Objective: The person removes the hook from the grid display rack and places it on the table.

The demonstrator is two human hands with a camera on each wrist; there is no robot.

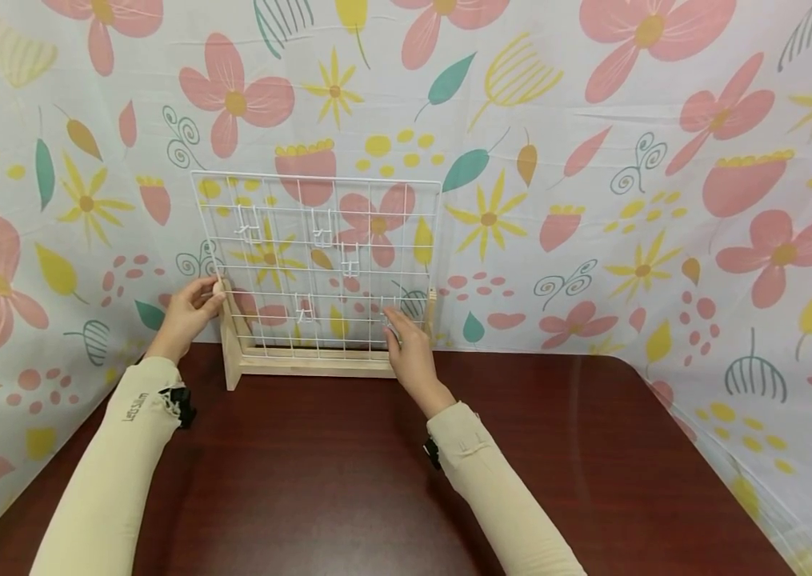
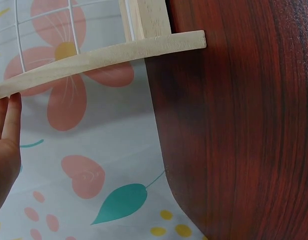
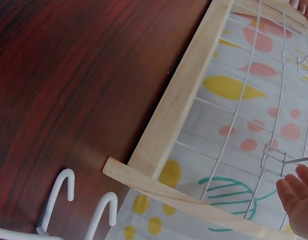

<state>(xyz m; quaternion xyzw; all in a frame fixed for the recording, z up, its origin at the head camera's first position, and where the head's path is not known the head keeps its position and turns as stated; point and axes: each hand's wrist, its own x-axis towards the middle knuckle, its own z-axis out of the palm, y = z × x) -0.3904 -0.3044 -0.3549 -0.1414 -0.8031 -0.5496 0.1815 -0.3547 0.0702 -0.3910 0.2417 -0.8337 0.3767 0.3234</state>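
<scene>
A white wire grid panel [image 1: 370,212] stands upright in a pale wooden stand [image 1: 319,368] at the back of the table. My left hand [image 1: 190,316] holds the top of the stand's left upright; in the left wrist view two fingers [image 2: 13,117] rest against its edge. Low on the panel's right side, my right hand [image 1: 413,356] pinches a white wire hook [image 3: 274,159] by its prong, its base lying against the grid wires. Several more hooks hang on the grid, among them a double-pronged one [image 1: 350,264] and one lower left [image 1: 303,310].
The dark red-brown table [image 1: 319,480] spreads in front of the stand. A floral cloth [image 1: 593,128] hangs close behind the panel and around the sides. White curved hook ends [image 3: 69,182] show near the camera in the right wrist view's lower left.
</scene>
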